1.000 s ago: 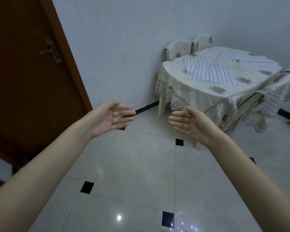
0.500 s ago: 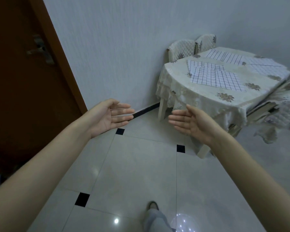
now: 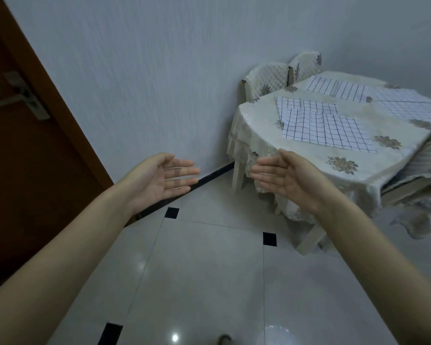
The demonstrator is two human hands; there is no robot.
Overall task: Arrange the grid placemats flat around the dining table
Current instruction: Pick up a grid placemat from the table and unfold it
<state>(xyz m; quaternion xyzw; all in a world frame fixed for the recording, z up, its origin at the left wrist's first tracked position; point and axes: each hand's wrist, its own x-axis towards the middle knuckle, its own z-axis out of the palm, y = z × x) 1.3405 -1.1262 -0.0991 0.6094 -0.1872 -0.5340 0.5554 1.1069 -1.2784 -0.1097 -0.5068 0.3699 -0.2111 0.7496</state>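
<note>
A white wall (image 3: 159, 70) and a pale tiled floor (image 3: 197, 270) with small black inset squares were seen, with a brown door (image 3: 30, 170) at the left. The dining table (image 3: 309, 175), draped in a cream flowered cloth, stood in the corner at the right, well apart from both hands. 2 quilted chair backs (image 3: 284, 75) were seen behind it against the wall. Grid placemats (image 3: 321, 125) lay on the tabletop: overlapping ones near the front edge, not quite flat, and others (image 3: 346, 89) at the far side. The left hand (image 3: 157, 178) and the right hand (image 3: 289, 175) were held out over the floor, palms facing each other, fingers straight and relaxed, nothing held or touched. A metal handle (image 3: 23, 97) was fitted on the door.
</note>
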